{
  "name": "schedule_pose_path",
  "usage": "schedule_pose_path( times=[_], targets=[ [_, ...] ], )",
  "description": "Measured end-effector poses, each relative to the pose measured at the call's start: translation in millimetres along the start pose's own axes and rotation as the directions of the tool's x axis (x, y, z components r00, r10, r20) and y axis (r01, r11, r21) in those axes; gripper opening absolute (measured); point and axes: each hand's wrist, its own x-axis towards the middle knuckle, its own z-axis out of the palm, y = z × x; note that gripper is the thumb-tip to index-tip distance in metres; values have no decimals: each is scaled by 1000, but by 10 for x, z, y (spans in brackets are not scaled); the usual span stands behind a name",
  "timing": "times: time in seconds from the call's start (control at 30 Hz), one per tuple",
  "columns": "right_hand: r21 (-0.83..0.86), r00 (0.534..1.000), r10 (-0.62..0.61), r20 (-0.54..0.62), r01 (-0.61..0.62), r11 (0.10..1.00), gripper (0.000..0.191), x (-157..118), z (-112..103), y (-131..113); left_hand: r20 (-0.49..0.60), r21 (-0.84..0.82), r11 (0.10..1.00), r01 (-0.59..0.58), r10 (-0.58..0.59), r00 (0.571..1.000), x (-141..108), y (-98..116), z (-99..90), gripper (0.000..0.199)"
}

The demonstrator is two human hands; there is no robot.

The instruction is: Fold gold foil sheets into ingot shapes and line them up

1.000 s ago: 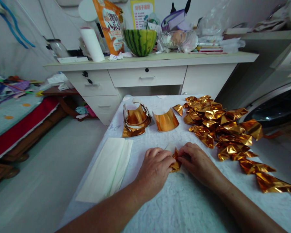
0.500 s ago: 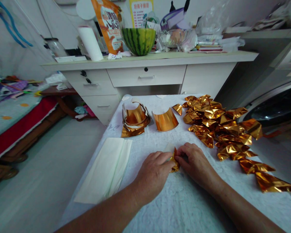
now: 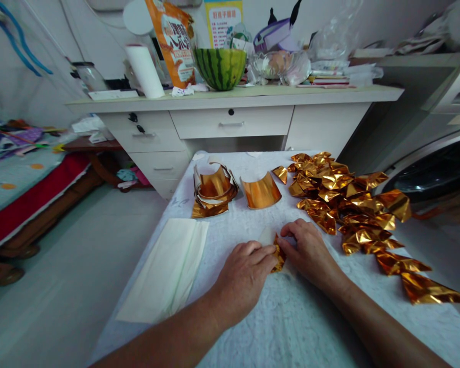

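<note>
1. Gold foil piece (image 3: 279,258), partly folded, lies on the cloth-covered table (image 3: 291,319) between both hands.
2. Left hand (image 3: 247,273), at its 9 o'clock, touches it with bent fingers close together; whether they pinch is hidden.
3. Right hand (image 3: 308,253), at 3 o'clock, sets its thumb at the foil's edge, fingers curled; I cannot tell whether it pinches.
4. From the piece, folded white paper (image 3: 166,271) lies at 9 o'clock, curved foil sheet (image 3: 262,192) near 12, crumpled foil pile (image 3: 339,197) between 1 and 2.
</note>
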Motion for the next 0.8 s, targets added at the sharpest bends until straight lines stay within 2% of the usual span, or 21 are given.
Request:
schedule_pose_path(
  times=[0.23, 0.8],
  targets=[
    [-166, 997, 72, 10, -69, 984, 16, 31, 59, -41, -25, 40, 999, -7, 8, 1000, 5, 11, 1, 16],
    [-207, 988, 145, 44, -133, 969, 8, 79, 41, -128, -3, 77, 997, 3, -3, 1000, 1, 21, 25, 18]
  ],
)
